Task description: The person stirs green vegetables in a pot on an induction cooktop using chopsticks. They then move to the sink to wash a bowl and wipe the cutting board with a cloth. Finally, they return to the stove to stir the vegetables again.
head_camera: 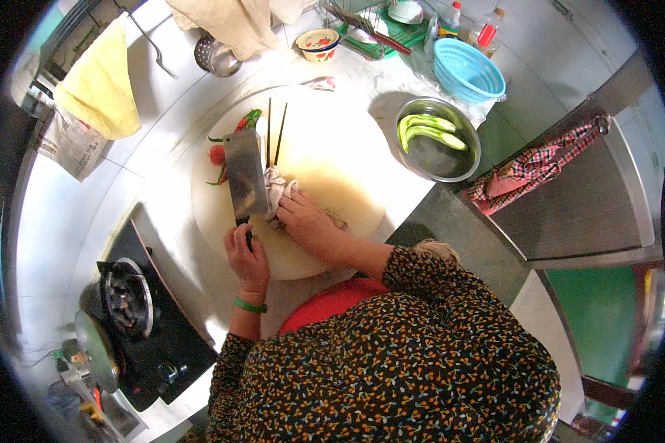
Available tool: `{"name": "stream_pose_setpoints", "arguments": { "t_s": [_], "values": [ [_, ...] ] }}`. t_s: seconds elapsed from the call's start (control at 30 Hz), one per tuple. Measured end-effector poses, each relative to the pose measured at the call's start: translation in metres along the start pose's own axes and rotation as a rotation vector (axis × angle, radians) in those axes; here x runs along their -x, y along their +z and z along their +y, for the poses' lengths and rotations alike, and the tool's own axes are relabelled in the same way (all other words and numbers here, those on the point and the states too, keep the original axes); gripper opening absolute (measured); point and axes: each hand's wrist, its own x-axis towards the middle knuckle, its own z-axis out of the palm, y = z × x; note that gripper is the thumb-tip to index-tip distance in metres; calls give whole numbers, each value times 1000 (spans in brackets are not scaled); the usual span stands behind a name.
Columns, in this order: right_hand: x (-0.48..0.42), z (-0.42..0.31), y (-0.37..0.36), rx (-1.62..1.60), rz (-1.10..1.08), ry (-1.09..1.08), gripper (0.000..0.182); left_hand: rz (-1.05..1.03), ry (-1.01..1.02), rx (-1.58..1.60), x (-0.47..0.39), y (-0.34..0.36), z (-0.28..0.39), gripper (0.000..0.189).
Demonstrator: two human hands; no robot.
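Observation:
My left hand is closed around the black handle of a cleaver, whose broad blade points away from me over a round white cutting board. My right hand has its fingers on a crumpled pale cloth just right of the blade. Beyond the cloth lie two dark chopsticks and a white spoon, partly hidden. Left of the blade are a red tomato and green and red chili peppers, partly covered by the cleaver.
A steel bowl with peeled green gourds or cucumbers stands right of the board. Behind are a blue plastic basket, an enamel bowl and bottles. A black gas stove with a pot lid is at left.

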Motion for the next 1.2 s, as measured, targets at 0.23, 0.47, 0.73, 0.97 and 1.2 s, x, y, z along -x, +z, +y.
{"name": "stream_pose_setpoints", "arguments": {
  "t_s": [0.23,0.47,0.73,0.97,1.2],
  "values": [
    [-13,77,47,151,294,-16,31,47,12,30,1,0,1,28],
    [-21,139,-40,261,256,303,30,62,-103,46,6,0,0,32],
    [-17,121,-47,240,104,360,28,30,-95,96,3,1,4,31],
    [48,-19,-15,16,-129,-36,17,51,-43,57,5,0,-2,30],
    [48,87,-92,353,-79,385,23,63,-1,85,5,2,-9,29]
  ]
}}
